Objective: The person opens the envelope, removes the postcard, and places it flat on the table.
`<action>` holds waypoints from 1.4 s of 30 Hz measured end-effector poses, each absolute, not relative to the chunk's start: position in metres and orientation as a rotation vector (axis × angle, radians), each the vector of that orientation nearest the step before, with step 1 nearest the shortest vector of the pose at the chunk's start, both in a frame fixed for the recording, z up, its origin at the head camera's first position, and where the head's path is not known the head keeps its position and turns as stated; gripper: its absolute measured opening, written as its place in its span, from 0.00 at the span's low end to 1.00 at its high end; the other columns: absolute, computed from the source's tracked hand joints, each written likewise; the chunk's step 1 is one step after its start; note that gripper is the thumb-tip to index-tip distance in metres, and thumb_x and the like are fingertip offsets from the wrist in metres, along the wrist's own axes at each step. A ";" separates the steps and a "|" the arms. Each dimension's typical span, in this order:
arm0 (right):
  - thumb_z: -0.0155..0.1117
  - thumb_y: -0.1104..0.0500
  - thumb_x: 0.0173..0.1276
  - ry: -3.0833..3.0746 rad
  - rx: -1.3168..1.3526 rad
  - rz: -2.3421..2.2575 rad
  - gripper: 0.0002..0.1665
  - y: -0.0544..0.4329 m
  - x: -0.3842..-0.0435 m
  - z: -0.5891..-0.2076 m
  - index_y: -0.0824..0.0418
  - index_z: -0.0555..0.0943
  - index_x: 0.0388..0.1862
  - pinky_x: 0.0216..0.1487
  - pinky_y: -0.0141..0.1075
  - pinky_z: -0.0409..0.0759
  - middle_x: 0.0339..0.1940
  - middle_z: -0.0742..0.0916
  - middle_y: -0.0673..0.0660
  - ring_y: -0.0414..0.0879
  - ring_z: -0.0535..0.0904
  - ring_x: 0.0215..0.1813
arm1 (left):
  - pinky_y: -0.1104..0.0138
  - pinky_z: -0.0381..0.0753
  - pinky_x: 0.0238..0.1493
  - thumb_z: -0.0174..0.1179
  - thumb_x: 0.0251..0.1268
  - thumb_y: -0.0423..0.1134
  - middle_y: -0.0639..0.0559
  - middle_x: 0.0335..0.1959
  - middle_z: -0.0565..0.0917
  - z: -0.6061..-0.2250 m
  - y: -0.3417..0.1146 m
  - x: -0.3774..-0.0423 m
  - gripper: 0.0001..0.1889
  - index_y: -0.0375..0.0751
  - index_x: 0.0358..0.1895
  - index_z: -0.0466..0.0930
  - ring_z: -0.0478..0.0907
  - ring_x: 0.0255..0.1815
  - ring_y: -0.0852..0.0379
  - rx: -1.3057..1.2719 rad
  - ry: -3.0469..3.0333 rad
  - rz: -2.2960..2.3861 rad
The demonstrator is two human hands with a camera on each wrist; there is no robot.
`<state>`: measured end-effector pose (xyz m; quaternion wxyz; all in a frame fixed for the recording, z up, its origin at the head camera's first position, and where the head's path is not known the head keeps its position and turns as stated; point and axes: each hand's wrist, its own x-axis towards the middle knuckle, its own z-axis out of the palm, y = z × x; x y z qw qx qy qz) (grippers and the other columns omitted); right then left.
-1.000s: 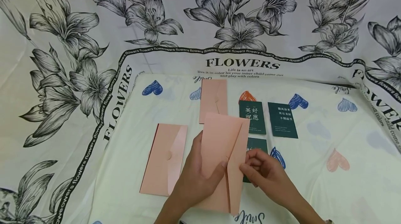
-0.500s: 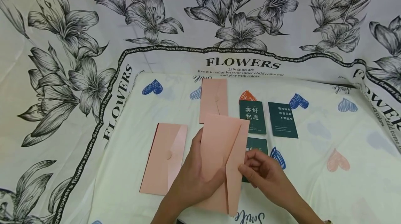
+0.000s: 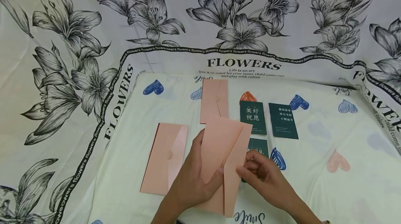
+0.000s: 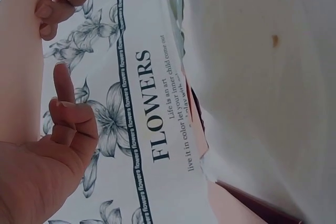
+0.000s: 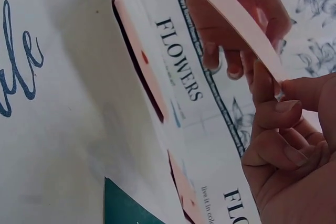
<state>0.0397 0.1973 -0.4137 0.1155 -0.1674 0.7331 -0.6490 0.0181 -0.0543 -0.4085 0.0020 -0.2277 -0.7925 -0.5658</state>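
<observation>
A pink paper envelope (image 3: 216, 151) with a slanted flap seam is held up off the table in the head view. My left hand (image 3: 200, 178) grips it from the left, thumb across its front. At its right edge my right hand (image 3: 266, 175) pinches the paper between thumb and forefinger, as the right wrist view shows on the envelope (image 5: 241, 22) seen nearly edge-on. Behind it, one green card (image 3: 258, 145) with white characters is partly covered by the envelope and right hand.
A second pink envelope (image 3: 164, 157) lies to the left, and a third pink envelope (image 3: 214, 98) lies behind the held one. Two more green cards, one in the middle (image 3: 253, 117) and one further right (image 3: 283, 121), lie flat on the white heart-print cloth (image 3: 313, 189).
The held envelope has turned slightly, its lower end shifting a little left and its top a little right. My right hand has moved slightly left with its edge.
</observation>
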 end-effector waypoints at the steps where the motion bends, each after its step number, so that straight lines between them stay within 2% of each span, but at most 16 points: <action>1: 0.60 0.67 0.81 2.159 -0.471 -1.892 0.07 0.197 0.040 -0.413 0.61 0.75 0.53 0.27 0.38 0.82 0.38 0.91 0.57 0.56 0.85 0.30 | 0.55 0.80 0.62 0.66 0.62 0.41 0.61 0.68 0.72 -0.409 -0.054 0.018 0.53 0.60 0.86 0.41 0.76 0.60 0.60 -0.714 -2.486 -1.775; 7: 0.63 0.62 0.81 2.237 -0.401 -1.846 0.07 0.191 0.040 -0.410 0.58 0.75 0.52 0.28 0.40 0.85 0.38 0.92 0.54 0.56 0.85 0.29 | 0.55 0.81 0.60 0.69 0.60 0.41 0.59 0.66 0.73 -0.407 -0.055 0.019 0.55 0.60 0.85 0.41 0.77 0.59 0.59 -0.693 -2.503 -1.767; 13: 0.62 0.64 0.81 2.300 -0.498 -1.845 0.08 0.182 0.038 -0.407 0.56 0.76 0.54 0.22 0.36 0.79 0.34 0.89 0.52 0.51 0.79 0.23 | 0.58 0.83 0.53 0.73 0.62 0.46 0.58 0.61 0.76 -0.408 -0.058 0.018 0.56 0.65 0.84 0.41 0.80 0.53 0.59 -0.611 -2.536 -1.789; 18: 0.65 0.63 0.80 2.384 -0.535 -1.800 0.08 0.176 0.035 -0.408 0.53 0.77 0.52 0.20 0.34 0.74 0.30 0.87 0.48 0.42 0.74 0.20 | 0.59 0.84 0.51 0.72 0.66 0.46 0.59 0.57 0.80 -0.410 -0.065 0.017 0.53 0.68 0.83 0.42 0.83 0.48 0.59 -0.543 -2.539 -1.896; 21: 0.65 0.63 0.79 2.397 -0.561 -1.788 0.09 0.173 0.034 -0.409 0.52 0.77 0.51 0.19 0.33 0.72 0.30 0.87 0.49 0.39 0.73 0.20 | 0.59 0.84 0.51 0.71 0.69 0.47 0.59 0.57 0.80 -0.411 -0.068 0.016 0.50 0.69 0.83 0.43 0.84 0.48 0.58 -0.532 -2.524 -1.957; 26: 0.65 0.62 0.80 2.387 -0.553 -1.777 0.09 0.169 0.031 -0.410 0.51 0.77 0.53 0.20 0.33 0.74 0.32 0.88 0.49 0.40 0.76 0.21 | 0.58 0.84 0.51 0.71 0.70 0.46 0.57 0.57 0.80 -0.410 -0.072 0.015 0.49 0.70 0.82 0.44 0.84 0.49 0.56 -0.535 -2.506 -2.029; 29: 0.65 0.61 0.80 2.385 -0.560 -1.761 0.09 0.168 0.030 -0.410 0.51 0.76 0.52 0.20 0.32 0.73 0.30 0.87 0.48 0.38 0.74 0.21 | 0.56 0.83 0.52 0.71 0.70 0.46 0.56 0.58 0.79 -0.409 -0.076 0.014 0.49 0.72 0.82 0.44 0.83 0.49 0.55 -0.499 -2.520 -2.060; 31: 0.65 0.59 0.80 2.382 -0.572 -1.736 0.08 0.167 0.029 -0.409 0.51 0.76 0.52 0.21 0.32 0.74 0.31 0.88 0.47 0.40 0.76 0.22 | 0.54 0.81 0.54 0.72 0.69 0.49 0.56 0.61 0.78 -0.408 -0.080 0.013 0.49 0.74 0.82 0.45 0.82 0.52 0.55 -0.442 -2.560 -2.032; 36: 0.62 0.55 0.83 2.356 -0.498 -1.674 0.12 0.173 0.025 -0.409 0.48 0.75 0.60 0.30 0.35 0.81 0.40 0.91 0.45 0.50 0.86 0.32 | 0.47 0.76 0.60 0.74 0.66 0.55 0.51 0.67 0.78 -0.407 -0.108 0.004 0.51 0.77 0.82 0.45 0.79 0.55 0.53 -0.237 -2.717 -1.757; 38: 0.60 0.55 0.84 2.351 -0.451 -1.671 0.13 0.179 0.024 -0.409 0.48 0.74 0.62 0.35 0.35 0.82 0.42 0.92 0.46 0.52 0.88 0.37 | 0.47 0.77 0.57 0.74 0.66 0.55 0.47 0.64 0.80 -0.409 -0.125 -0.002 0.52 0.78 0.83 0.44 0.81 0.52 0.51 -0.160 -2.775 -1.619; 42: 0.59 0.56 0.85 2.353 -0.433 -1.678 0.13 0.190 0.020 -0.408 0.50 0.74 0.64 0.39 0.36 0.83 0.42 0.91 0.48 0.54 0.89 0.40 | 0.50 0.80 0.47 0.72 0.68 0.57 0.39 0.54 0.86 -0.414 -0.156 -0.007 0.52 0.80 0.83 0.40 0.85 0.43 0.51 -0.043 -2.865 -1.439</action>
